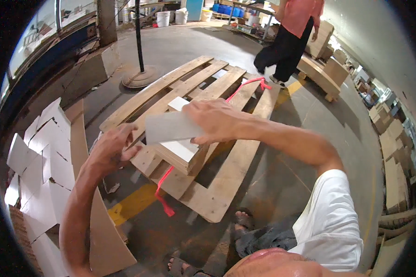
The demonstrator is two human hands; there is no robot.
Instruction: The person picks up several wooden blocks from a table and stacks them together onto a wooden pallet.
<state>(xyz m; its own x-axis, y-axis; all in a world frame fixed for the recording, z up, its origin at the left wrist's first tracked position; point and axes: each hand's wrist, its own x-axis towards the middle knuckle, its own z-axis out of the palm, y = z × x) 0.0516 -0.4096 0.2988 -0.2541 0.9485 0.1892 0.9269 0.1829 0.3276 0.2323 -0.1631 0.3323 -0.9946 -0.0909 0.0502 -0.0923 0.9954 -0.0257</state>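
A flat, greyish-white rectangular board (166,128), slightly blurred, is gripped at its right end by my right hand (210,120). It is held over a small stack of similar white-topped pieces (186,148) with brown layered sides. The stack rests on a wooden pallet (208,201). My left hand (113,145) is just left of the board, fingers bent and apart, holding nothing that I can see. A pink-red strap (162,196) hangs over the pallet's near edge, and another length of pink-red strap (254,81) lies across its far side.
White panels (51,161) and a brown cardboard sheet (104,226) lie at the left. A black pole (138,41) on a round base stands behind the pallet. A person (293,32) walks at the far right, near stacked cartons (335,69). More cardboard (395,175) lines the right side.
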